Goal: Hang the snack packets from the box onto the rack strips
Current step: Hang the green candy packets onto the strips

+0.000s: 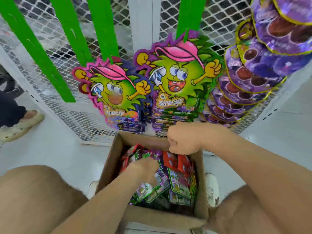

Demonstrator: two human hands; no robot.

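An open cardboard box (pixel 108 168) stands on the floor between my knees, full of loose snack packets (pixel 179 181) in purple, green and red. My left hand (pixel 143 168) reaches down into the box, its fingers curled among the purple packets and partly hidden by them. At the box's far rim my right hand (pixel 184 141) grips the cardboard edge with curled fingers. Green rack strips (pixel 67 36) hang on the wire mesh above. Two of them carry cartoon durian packets, the left packets (pixel 116 93) and the right packets (pixel 180 78).
A column of purple round packets (pixel 253 68) hangs at the right. White wire mesh (pixel 50 48) and a white post (pixel 141 19) back the strips. Another person's sandalled foot (pixel 18 125) stands on the floor at the left. My white shoes (pixel 211 188) flank the box.
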